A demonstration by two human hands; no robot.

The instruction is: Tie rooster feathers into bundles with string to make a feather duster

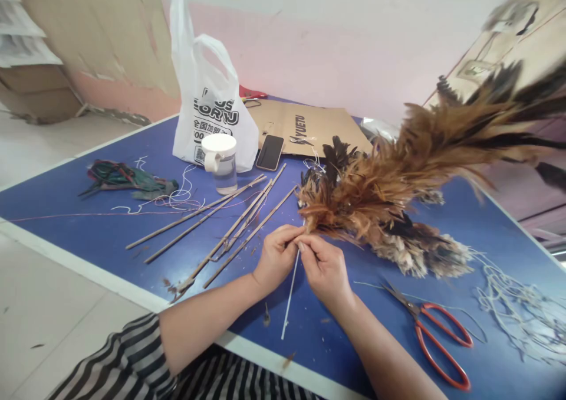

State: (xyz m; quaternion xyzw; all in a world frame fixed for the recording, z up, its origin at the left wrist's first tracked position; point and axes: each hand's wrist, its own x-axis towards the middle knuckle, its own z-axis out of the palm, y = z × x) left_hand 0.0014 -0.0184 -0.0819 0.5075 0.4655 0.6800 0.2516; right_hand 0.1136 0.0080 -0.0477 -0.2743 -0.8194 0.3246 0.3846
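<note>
My left hand (277, 257) and my right hand (326, 265) meet over the table, fingertips pinched together. What lies between them is too small to make out. Right beside the fingertips is the near end of a long bundle of brown and black feathers (375, 179), which stretches away to the upper right. A thin, straight white strip (289, 300) runs under the joined hands toward the table's front edge. Red-handled scissors (418, 314) lie with blades apart, right of my right hand. Several thin sticks (247, 241) lie left of my left hand.
A tangle of pale string (515, 305) lies at the right. Behind the sticks stand a lidded cup (224, 167) and a white plastic bag (212, 105). Farther back are a phone (270, 153) and flat cardboard (325, 125). A dark green bundle (119, 176) with loose threads lies at left.
</note>
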